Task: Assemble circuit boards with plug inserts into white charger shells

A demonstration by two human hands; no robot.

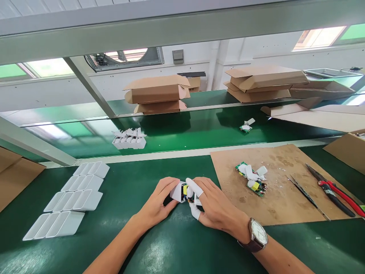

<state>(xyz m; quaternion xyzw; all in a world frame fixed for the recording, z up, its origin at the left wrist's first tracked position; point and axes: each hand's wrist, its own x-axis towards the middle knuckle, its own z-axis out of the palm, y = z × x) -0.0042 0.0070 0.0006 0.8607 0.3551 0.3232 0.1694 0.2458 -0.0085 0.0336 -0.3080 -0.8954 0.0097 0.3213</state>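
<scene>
My left hand [163, 196] is closed around a small white plastic housing [176, 193], its open side facing right. At that opening sits a circuit board [186, 191] with a yellow part and white pieces, partly inside the housing. My right hand [209, 199], with white covers on the thumb and forefinger and a watch on the wrist, pinches the board from the right. The two hands meet low over the green bench, and the fingers hide much of the board. Several more white housings [64, 224] stand in rows on the left.
On the brown cardboard sheet [273, 209] at right lie more circuit boards [252, 179], tweezers [308, 197] and red-handled pliers [333, 190]. Beyond the ledge, a cluster of filled white housings [129, 139] and another board [247, 125] rest on the green belt. Cardboard boxes [156, 89] stand behind.
</scene>
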